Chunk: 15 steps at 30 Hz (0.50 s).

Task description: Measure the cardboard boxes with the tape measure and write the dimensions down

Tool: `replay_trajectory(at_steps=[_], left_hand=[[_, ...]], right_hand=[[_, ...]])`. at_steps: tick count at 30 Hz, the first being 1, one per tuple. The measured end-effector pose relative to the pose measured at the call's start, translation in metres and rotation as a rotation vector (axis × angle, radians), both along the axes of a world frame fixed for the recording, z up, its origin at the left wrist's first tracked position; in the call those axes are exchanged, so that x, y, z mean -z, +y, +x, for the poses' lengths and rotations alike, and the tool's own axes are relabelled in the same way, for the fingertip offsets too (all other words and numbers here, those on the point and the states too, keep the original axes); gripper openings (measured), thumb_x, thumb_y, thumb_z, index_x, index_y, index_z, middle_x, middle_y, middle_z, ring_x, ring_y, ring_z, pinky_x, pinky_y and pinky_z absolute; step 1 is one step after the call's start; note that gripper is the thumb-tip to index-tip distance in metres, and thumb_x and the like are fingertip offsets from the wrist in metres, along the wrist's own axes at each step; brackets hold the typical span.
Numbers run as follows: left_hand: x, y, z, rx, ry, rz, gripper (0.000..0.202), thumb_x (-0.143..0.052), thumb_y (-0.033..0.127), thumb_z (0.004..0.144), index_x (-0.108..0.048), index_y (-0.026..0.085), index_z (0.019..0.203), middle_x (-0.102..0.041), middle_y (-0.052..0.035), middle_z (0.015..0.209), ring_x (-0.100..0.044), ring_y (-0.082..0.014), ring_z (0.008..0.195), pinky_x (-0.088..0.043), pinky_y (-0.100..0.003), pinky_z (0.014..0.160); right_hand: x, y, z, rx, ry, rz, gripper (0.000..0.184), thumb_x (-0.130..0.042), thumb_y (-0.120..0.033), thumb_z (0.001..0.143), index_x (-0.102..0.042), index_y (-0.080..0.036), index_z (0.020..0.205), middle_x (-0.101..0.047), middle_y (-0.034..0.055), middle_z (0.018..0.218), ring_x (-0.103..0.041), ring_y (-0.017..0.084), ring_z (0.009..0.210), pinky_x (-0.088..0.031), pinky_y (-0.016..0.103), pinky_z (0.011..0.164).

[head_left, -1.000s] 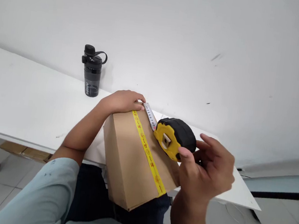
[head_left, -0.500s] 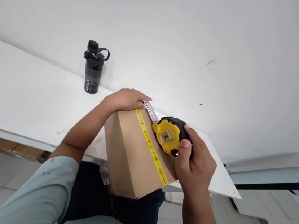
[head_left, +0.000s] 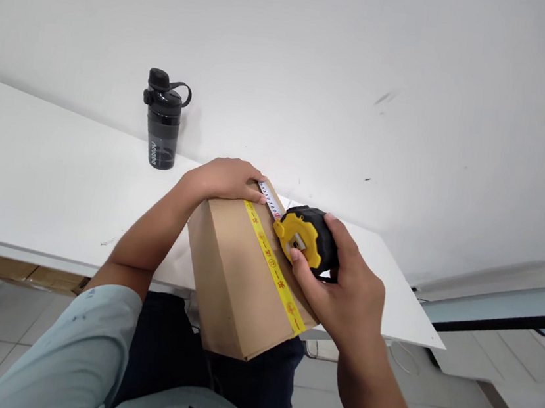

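A cardboard box point(head_left: 240, 260) with a strip of yellow printed tape point(head_left: 272, 267) along its top lies tilted over the table's front edge, above my lap. My left hand point(head_left: 228, 180) curls over the box's far edge, its thumb and fingertips pinching the end of the white tape measure blade point(head_left: 269, 200) there. A short length of blade runs along the box top to the yellow and black tape measure point(head_left: 305, 238). My right hand point(head_left: 354, 290) is wrapped around the tape measure's case, with the thumb on its yellow face. Some right fingers are hidden behind the case.
A dark shaker bottle point(head_left: 163, 124) stands on the white table point(head_left: 48, 170), left of the box and near the wall point(head_left: 294, 67). Flattened or low cardboard point(head_left: 30, 273) lies beneath the table at the left. A pale blue ledge with a black edge is at the right.
My right thumb has shifted left onto the front of the tape measure, and the case has turned and moved slightly left and up. My left hand still holds the blade end.
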<state>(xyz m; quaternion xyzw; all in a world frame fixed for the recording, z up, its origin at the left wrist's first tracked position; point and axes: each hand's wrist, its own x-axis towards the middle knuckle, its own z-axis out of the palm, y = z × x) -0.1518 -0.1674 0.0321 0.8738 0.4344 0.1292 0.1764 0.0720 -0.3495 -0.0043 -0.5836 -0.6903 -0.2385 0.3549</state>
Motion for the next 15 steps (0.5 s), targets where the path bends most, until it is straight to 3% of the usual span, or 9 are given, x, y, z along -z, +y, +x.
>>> replay_trajectory(at_steps=[5,9,15], left_hand=[[-0.004,-0.002,0.001,-0.022,0.063,-0.005,0.067,-0.066,0.072,0.092,-0.069,0.042,0.152,-0.07,0.0029,0.157,-0.065,-0.0322,0.141,-0.051,-0.034,0.105],[-0.006,-0.003,0.003,-0.054,0.062,0.003,0.069,-0.069,0.073,0.09,-0.069,0.043,0.152,-0.07,0.0039,0.157,-0.066,-0.0313,0.139,-0.051,-0.033,0.105],[-0.004,0.0,0.005,-0.055,0.044,0.003,0.066,-0.071,0.073,0.088,-0.071,0.046,0.149,-0.072,0.0074,0.153,-0.068,-0.0311,0.135,-0.052,-0.034,0.106]], right_hand=[[0.0,-0.001,0.002,-0.037,-0.058,0.092,0.054,-0.072,-0.048,0.098,-0.067,-0.021,0.144,-0.083,0.0075,0.108,-0.067,0.011,0.061,-0.047,0.023,0.048],[0.0,-0.005,0.006,-0.079,-0.054,0.112,0.059,-0.078,-0.043,0.095,-0.065,-0.024,0.149,-0.083,0.0049,0.101,-0.068,0.013,0.061,-0.051,0.024,0.049],[0.019,-0.044,0.032,-0.125,0.09,0.089,0.078,-0.089,-0.04,0.085,-0.059,-0.031,0.156,-0.079,0.0098,0.129,-0.08,0.026,0.095,-0.068,0.037,0.074]])
